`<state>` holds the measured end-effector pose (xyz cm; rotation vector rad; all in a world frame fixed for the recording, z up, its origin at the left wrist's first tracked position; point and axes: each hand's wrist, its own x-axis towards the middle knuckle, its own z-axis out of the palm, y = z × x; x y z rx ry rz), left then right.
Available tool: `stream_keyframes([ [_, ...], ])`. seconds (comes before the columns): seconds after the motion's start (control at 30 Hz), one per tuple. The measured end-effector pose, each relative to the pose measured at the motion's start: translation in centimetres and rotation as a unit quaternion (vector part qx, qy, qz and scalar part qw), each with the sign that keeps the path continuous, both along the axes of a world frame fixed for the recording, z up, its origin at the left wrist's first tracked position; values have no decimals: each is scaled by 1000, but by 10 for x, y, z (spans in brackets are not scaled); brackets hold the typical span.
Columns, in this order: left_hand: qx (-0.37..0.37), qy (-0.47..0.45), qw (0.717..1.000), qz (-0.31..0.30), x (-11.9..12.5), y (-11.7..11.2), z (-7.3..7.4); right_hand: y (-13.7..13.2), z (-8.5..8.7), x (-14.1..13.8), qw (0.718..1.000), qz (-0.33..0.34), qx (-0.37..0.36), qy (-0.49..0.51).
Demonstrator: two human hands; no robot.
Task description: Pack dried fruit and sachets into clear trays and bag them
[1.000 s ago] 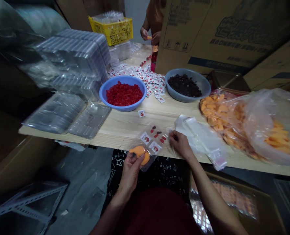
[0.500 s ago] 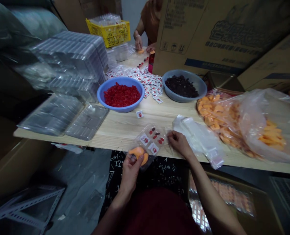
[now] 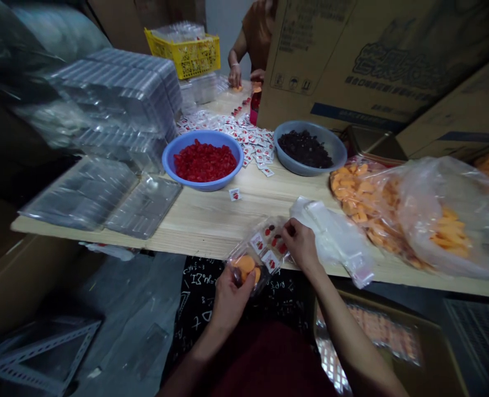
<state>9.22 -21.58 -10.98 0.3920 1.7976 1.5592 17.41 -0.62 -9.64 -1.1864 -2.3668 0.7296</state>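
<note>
My left hand point(image 3: 235, 289) grips the near end of a clear compartment tray point(image 3: 264, 245), its thumb on the orange pieces point(image 3: 245, 264). The tray also holds two small white sachets with red print point(image 3: 270, 261) and several red and dark pieces point(image 3: 276, 240). At the tray's far right end, my right hand point(image 3: 300, 242) is closed, its fingertips pinching thin clear film that looks like a plastic bag. How far the film covers the tray is hard to make out. Flat clear bags point(image 3: 331, 237) lie right beside my right hand.
Behind the tray stand a blue bowl of red pieces point(image 3: 236, 172) and a bowl of dark pieces point(image 3: 338, 160), with a sachet pile point(image 3: 244, 132) between. Clear tray stacks point(image 3: 116, 94) are left; bagged orange pieces point(image 3: 360, 193) right. A co-worker's hand point(image 3: 235, 75) works beyond, near a carton point(image 3: 322, 66).
The tray and my left hand have moved right and slightly down. My right hand now sits against the tray's end, where a gap of film showed before.
</note>
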Motion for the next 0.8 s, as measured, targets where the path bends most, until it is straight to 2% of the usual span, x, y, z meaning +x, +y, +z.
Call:
stream_keyframes([
  [0.23, -2, 10, 998, -67, -19, 1, 3, 12, 2, -7, 999, 0, -38, 9],
  [0.4, 19, 6, 995, -102, -23, 2, 6, 9, 10, -6, 997, 20, -36, 65],
  [0.57, 37, 28, 996, -78, -20, 7, 15, 1, 17, -2, 995, 29, -24, 94],
  [0.7, 37, -32, 996, -69, -20, 16, 15, -5, 19, 5, 995, 45, -18, 91],
  [0.8, 51, -92, 993, -45, -23, 20, 12, -6, 18, 13, 994, 25, -22, 103],
])
